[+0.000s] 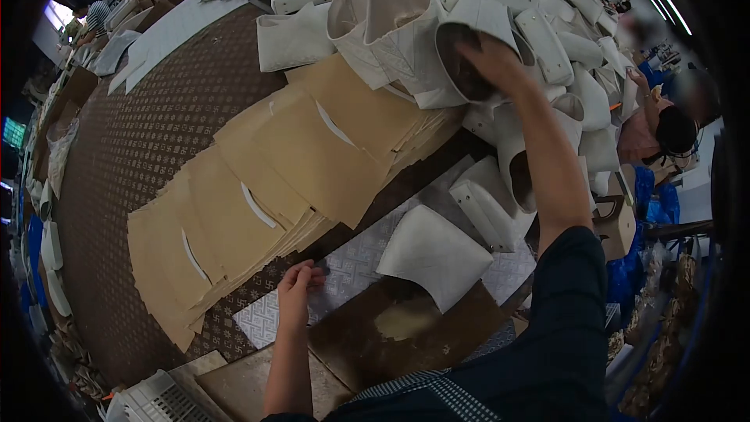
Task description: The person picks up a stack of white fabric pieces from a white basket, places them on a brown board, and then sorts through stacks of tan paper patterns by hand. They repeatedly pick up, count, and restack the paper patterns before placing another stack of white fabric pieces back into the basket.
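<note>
My right hand (494, 62) reaches over the pile, in front of the dark opening of a white quilted bag body (478, 14). Its fingers are blurred against the dark inside, so I cannot see whether they grip it. My left hand (300, 277) is closed, with its fingers curled and nothing visible in them, above a grey patterned sheet (344, 270). Nearest it is a stack of tan paper sheets (285, 160) with white curved strips on it. To the right, a single white quilted piece (431, 250) lies at the front edge of the table.
Many white bag bodies (547, 47) are heaped at the back right. A brown patterned cloth (133, 164) covers the table. A brown board (351, 336) and a white plastic basket (160, 398) are close to me. A person (664, 121) sits at the right.
</note>
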`<action>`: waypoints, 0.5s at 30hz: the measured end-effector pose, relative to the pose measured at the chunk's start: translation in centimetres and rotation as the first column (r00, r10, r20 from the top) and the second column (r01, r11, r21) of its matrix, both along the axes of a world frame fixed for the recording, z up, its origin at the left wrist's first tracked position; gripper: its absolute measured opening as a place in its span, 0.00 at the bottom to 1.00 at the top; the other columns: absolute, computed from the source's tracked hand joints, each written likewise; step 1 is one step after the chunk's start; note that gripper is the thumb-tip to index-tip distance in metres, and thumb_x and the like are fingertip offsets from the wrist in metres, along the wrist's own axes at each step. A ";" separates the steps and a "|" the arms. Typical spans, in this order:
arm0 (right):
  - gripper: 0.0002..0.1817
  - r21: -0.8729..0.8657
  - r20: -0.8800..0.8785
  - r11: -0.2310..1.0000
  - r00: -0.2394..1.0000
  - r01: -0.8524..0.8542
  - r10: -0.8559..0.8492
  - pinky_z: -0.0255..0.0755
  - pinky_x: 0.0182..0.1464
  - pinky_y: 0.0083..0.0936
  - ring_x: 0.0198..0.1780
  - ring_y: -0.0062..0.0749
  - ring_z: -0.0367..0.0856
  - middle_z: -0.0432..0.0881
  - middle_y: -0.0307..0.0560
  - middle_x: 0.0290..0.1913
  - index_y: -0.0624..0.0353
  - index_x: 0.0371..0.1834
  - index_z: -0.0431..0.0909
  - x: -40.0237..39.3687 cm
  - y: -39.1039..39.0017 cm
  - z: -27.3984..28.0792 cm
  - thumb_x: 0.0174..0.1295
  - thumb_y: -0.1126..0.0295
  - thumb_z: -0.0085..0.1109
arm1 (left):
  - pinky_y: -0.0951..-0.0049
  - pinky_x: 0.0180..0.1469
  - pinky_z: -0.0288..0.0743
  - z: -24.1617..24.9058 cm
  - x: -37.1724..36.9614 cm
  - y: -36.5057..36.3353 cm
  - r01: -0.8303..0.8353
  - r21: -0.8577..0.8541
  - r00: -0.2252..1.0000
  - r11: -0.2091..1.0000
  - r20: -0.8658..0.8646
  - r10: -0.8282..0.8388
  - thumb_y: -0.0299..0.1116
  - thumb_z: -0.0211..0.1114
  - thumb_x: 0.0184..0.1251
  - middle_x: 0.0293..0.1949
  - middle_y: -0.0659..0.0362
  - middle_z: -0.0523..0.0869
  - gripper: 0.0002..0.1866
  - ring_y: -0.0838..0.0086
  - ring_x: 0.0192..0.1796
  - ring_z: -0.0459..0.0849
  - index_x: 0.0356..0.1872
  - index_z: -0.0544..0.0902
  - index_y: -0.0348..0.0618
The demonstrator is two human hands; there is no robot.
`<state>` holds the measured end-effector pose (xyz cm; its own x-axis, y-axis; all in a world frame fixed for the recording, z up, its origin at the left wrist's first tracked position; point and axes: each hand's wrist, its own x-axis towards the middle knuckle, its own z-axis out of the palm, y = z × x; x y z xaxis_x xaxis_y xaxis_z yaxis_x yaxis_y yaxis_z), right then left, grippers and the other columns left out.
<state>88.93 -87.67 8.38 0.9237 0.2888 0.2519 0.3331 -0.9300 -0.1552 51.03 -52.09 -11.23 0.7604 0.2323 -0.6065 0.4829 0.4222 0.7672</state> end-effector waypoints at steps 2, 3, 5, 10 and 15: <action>0.37 -0.002 -0.138 0.985 0.975 0.175 -0.173 0.57 0.70 0.36 0.70 0.54 0.63 0.66 0.62 0.68 0.56 0.67 0.68 -4.4 0.5 -4.6 0.62 0.40 0.51 | 0.73 0.42 0.80 -0.5 -0.7 0.3 -0.014 -0.015 1.000 1.000 0.023 0.014 0.36 0.58 0.73 0.39 0.54 0.85 0.15 0.72 0.37 0.85 0.52 0.79 0.35; 0.39 -0.093 -0.305 0.971 0.922 0.221 -0.239 0.54 0.72 0.36 0.72 0.49 0.60 0.62 0.57 0.71 0.52 0.71 0.62 -5.2 -1.0 -8.5 0.62 0.41 0.53 | 0.73 0.41 0.80 -0.5 -0.8 0.3 -0.012 -0.019 0.999 1.000 0.038 0.013 0.36 0.57 0.73 0.39 0.55 0.85 0.15 0.73 0.37 0.85 0.51 0.79 0.35; 0.41 0.161 -0.320 0.986 0.947 0.039 0.015 0.48 0.75 0.34 0.74 0.46 0.56 0.60 0.54 0.73 0.54 0.74 0.56 -10.4 -4.4 -15.5 0.63 0.47 0.57 | 0.73 0.41 0.80 -0.2 -1.2 0.4 -0.015 -0.016 0.999 1.000 0.029 0.016 0.35 0.57 0.73 0.38 0.55 0.85 0.14 0.73 0.37 0.85 0.51 0.79 0.36; 0.40 -0.085 -0.454 0.996 0.891 -0.026 -0.015 0.39 0.77 0.35 0.78 0.45 0.44 0.51 0.50 0.77 0.53 0.77 0.49 -23.6 -2.5 -15.8 0.67 0.51 0.52 | 0.75 0.40 0.79 -0.5 -3.1 0.5 -0.015 0.029 1.000 0.999 0.011 0.014 0.35 0.57 0.73 0.38 0.56 0.85 0.13 0.74 0.36 0.84 0.49 0.80 0.36; 0.23 0.022 -0.418 0.999 0.908 -0.025 0.032 0.65 0.61 0.40 0.59 0.46 0.72 0.77 0.49 0.56 0.55 0.59 0.74 -30.7 -2.7 -14.5 0.63 0.57 0.55 | 0.77 0.39 0.78 -1.4 -5.5 -0.9 0.015 0.140 0.999 0.990 0.042 -0.021 0.32 0.59 0.71 0.37 0.57 0.85 0.12 0.77 0.36 0.83 0.48 0.80 0.36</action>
<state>58.20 -90.37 -6.10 0.9366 0.3159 -0.1514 0.2607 -0.9172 -0.3011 45.53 -52.95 -12.67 0.7903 0.2981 -0.5353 0.4542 0.3014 0.8384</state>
